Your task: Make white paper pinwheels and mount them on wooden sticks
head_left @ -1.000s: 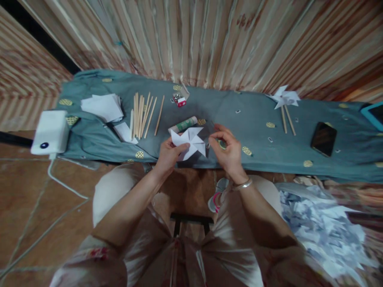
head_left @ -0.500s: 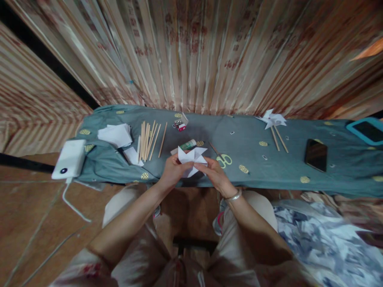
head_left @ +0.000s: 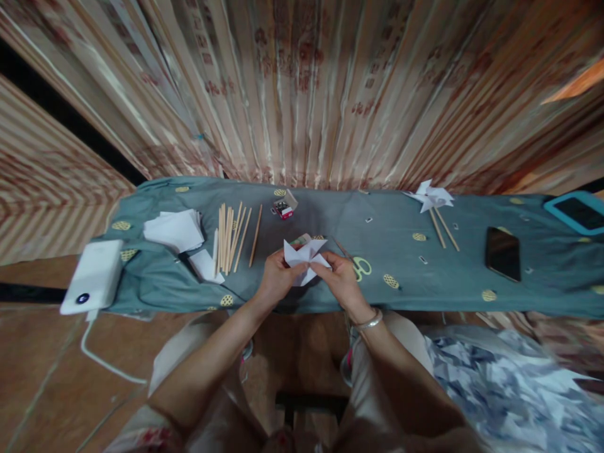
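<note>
Paper pinwheel (head_left: 296, 253) was held by two hands

One white pinwheel, low over the near edge of the green cloth (head_left: 391, 220), was pinched by both hands. The left hand (head_left: 277, 278) had its thumb pressed near the centre, the other fingers curled behind and mostly hidden. The right hand (head_left: 343, 283) set its thumb close to the other, its index finger bent at the paper's right side; its remaining fingers were partly hidden. One silver bracelet (head_left: 369, 321) circled the right wrist.

Just beyond the pinwheel lay one glue stick (head_left: 301, 240), partly covered; farther beyond, slightly left, stood one small open box (head_left: 285, 209), its red side bearing print too small to read. To the pinwheel's left were roughly ten wooden sticks (head_left: 229, 234), overlapping too much for an exact count, then one stack of white paper (head_left: 174, 231), sheets uncountable. One pair of green-handled scissors (head_left: 362, 269) lay just right of it, beside the right hand.

Well to its right, white blades (head_left: 431, 196) topped two sticks, followed by one dark phone (head_left: 503, 253) and one blue-framed device (head_left: 582, 212). Far left sat one white power bank (head_left: 93, 277) with one cable (head_left: 109, 366).
</note>
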A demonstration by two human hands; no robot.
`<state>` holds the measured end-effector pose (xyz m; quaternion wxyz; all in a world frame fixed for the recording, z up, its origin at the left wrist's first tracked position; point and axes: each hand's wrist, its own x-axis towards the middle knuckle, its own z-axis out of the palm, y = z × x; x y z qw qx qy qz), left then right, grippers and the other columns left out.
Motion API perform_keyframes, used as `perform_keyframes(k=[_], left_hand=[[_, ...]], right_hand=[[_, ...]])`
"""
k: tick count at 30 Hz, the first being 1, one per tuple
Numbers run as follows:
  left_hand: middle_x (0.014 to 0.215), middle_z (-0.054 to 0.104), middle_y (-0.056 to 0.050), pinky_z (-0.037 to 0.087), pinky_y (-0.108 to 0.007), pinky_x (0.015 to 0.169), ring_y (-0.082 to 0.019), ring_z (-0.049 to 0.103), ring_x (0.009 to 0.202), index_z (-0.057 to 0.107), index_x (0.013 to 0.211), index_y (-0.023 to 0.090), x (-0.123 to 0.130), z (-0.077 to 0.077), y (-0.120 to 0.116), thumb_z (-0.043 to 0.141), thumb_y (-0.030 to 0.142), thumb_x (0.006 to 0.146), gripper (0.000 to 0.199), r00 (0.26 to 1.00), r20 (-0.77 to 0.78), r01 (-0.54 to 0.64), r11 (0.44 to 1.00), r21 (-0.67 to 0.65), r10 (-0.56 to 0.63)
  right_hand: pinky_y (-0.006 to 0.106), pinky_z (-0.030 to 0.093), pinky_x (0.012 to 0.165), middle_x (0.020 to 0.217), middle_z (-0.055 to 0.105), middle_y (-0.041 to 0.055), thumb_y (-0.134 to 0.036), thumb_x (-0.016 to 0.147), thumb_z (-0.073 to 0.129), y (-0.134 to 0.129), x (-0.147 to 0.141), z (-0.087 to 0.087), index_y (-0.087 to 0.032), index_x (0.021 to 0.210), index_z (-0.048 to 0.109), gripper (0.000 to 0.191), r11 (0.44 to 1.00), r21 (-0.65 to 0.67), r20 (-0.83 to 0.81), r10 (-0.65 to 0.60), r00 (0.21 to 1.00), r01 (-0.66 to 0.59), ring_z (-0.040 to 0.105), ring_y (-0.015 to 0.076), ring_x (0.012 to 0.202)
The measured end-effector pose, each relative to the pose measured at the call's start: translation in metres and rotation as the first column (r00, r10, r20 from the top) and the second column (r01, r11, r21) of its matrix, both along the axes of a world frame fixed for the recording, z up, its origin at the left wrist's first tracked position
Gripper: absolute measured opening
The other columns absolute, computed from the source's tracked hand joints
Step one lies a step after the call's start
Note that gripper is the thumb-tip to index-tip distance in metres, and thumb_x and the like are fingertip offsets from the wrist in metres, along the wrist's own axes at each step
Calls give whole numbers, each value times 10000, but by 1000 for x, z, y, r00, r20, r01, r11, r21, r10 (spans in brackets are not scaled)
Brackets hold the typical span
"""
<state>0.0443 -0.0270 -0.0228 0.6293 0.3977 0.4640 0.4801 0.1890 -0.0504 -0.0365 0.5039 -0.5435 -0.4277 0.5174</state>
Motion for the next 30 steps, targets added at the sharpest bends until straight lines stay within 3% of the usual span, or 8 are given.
perform_keyframes(k=[7,11,14,16,19,21,26,30], left_hand=[[705,716,5,466,-256,631,-134,594,611,746,831,152,-10,4,9,844,223,461,390,996,39,-79,995,-60,81],[735,726,5,493,-278,666,-149,623,638,736,869,158,-19,6,15,829,207,464,418,987,68,-141,986,-85,147],[753,732,-4,504,-290,691,-159,638,659,735,887,151,-24,8,17,821,211,462,437,979,90,-174,981,-87,182],[753,731,-9,504,-290,700,-163,643,668,736,897,141,-26,11,17,820,212,458,453,975,99,-192,977,-92,200],[726,722,-4,499,-280,692,-154,633,652,728,911,129,-31,14,16,829,213,450,480,966,123,-214,969,-121,229],[704,712,5,491,-267,674,-142,617,631,716,916,123,-33,15,16,836,210,444,495,961,137,-222,964,-147,242],[724,715,5,485,-260,667,-141,623,643,706,949,119,-37,14,16,856,212,453,527,961,135,-217,962,-164,239],[758,727,-6,494,-269,680,-150,634,666,712,971,122,-38,13,17,879,248,464,548,963,134,-212,965,-154,233]], right_hand=[[323,484,745,788,720,12,-462,723,762,6,-8,16,-233,792,730,241,996,85,48,16,999,-20,613,187,739],[329,494,779,833,739,34,-484,812,689,16,-7,21,-222,853,744,271,986,133,87,-109,990,97,641,201,805],[357,514,830,821,739,35,-438,830,671,33,-7,22,-213,853,737,236,953,243,152,-223,963,182,658,210,838],[396,525,872,889,747,44,-393,848,643,51,-6,23,-213,879,733,204,925,341,252,-263,931,169,673,220,878],[476,438,1079,1294,660,70,-265,855,628,88,-8,26,-225,886,737,120,865,502,519,-299,801,-3,576,267,1246],[502,359,1162,1459,544,72,-186,849,616,117,-13,27,-217,897,743,139,855,499,677,-285,679,-138,466,282,1379],[500,284,1212,1551,429,157,-151,855,560,177,-38,23,-127,942,765,224,905,179,956,-67,286,-385,270,314,1501],[580,324,1152,1485,485,226,-136,822,556,196,-53,17,-76,938,764,246,904,108,976,-18,216,-413,284,379,1469]])
